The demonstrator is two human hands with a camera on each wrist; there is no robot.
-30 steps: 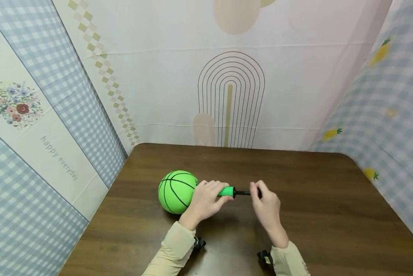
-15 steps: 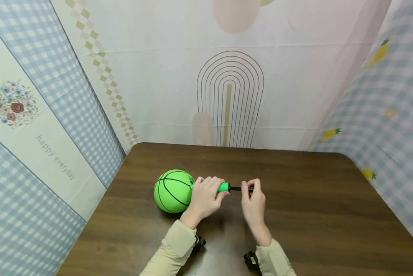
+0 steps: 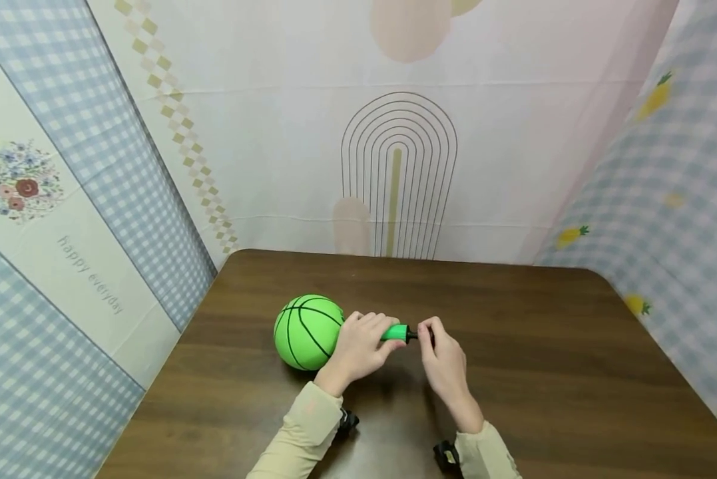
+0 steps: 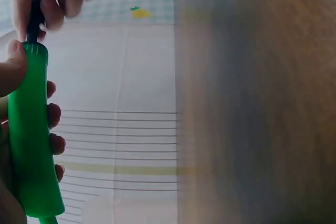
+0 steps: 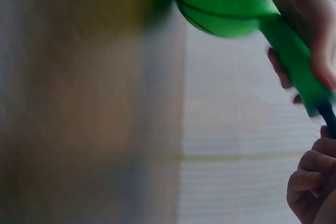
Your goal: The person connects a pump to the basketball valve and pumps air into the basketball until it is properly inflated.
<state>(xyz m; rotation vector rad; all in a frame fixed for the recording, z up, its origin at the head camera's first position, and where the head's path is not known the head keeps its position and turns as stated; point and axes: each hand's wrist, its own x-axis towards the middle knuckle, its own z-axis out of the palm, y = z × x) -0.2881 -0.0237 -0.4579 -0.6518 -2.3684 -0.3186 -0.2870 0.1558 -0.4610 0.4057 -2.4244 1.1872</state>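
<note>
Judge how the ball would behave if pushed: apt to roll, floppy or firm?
The ball would probably roll, being round with a flat table beneath. It seems fairly firm, since its visible outline shows no dent or sag. The pump, held by the left hand and apparently meeting the ball's side, might hinder that roll.

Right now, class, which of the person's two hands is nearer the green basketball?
The left hand, wrapped round the hand pump's green barrel beside the green basketball. The right hand is farther off, gripping the outer end of the black rod.
</note>
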